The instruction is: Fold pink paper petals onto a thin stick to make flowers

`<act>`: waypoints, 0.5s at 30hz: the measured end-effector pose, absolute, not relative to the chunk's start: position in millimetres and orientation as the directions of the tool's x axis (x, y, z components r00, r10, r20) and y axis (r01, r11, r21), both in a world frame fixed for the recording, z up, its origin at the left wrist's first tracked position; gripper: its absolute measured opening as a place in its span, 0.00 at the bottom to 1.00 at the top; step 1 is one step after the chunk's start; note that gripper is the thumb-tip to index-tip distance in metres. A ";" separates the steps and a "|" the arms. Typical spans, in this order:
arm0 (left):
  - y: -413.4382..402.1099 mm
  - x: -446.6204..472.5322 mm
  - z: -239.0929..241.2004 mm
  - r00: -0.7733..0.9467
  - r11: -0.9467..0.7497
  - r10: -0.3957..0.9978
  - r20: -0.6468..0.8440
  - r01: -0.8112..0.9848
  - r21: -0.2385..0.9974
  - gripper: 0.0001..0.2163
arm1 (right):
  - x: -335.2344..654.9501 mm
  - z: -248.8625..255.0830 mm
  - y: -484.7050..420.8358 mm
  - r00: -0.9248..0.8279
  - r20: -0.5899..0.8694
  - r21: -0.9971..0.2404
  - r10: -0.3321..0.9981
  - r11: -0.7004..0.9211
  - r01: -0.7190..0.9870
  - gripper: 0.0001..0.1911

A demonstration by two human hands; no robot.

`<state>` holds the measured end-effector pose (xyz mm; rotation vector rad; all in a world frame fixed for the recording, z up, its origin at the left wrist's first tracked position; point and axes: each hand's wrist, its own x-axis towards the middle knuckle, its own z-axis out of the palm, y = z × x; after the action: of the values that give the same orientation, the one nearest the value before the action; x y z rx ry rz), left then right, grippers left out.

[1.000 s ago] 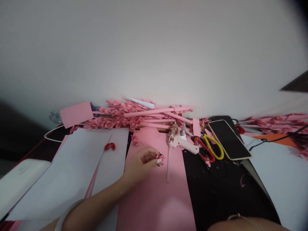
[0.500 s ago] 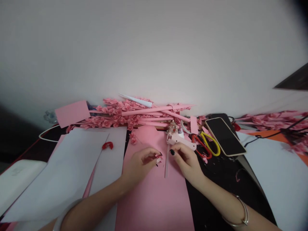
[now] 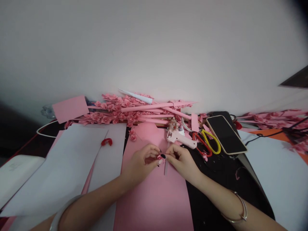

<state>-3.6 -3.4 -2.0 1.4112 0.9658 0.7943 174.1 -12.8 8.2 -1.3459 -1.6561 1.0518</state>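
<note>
Between thumb and fingers, my left hand (image 3: 141, 161) pinches a small pink paper flower (image 3: 160, 158) above the pink sheet (image 3: 154, 199). My right hand (image 3: 183, 162) meets it from the other side, its thumb and forefinger closed at the flower's edge. Both hands are over the middle of the sheet. Just beyond them lies a pale pink glue gun (image 3: 179, 137), its glue stick (image 3: 166, 167) pointing toward me and partly hidden by my right hand. A loose paper rose (image 3: 132, 135) rests at the sheet's far left.
Bundles of pink paper flowers (image 3: 120, 110) lie along the wall. Right of the glue gun are red scissors (image 3: 202, 144), yellow scissors handles (image 3: 214, 141) and a phone (image 3: 226, 134). White sheets (image 3: 72, 160) cover the left, with a red curved piece (image 3: 106, 141) on them.
My right hand has moved left from beside the glue stick to the paper flower, and its fingertips now touch it. My left hand keeps its pinch.
</note>
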 end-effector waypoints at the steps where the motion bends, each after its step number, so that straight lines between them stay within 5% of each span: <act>1: -3.7 -3.4 -1.7 0.425 0.037 0.902 -0.076 0.098 0.994 0.08 | 174.4 9.0 -12.1 -0.174 0.034 -0.923 0.984 0.098 0.371 0.11; 15: -3.8 -1.8 -0.1 0.436 0.135 0.892 -0.117 -0.012 0.991 0.09 | 179.6 14.4 -1.4 -0.317 -0.135 -0.950 0.939 -0.032 0.309 0.20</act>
<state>-1.8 -3.8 -0.1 1.2650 0.9047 0.8049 179.6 -1.4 14.4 -1.3208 -1.6570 1.3694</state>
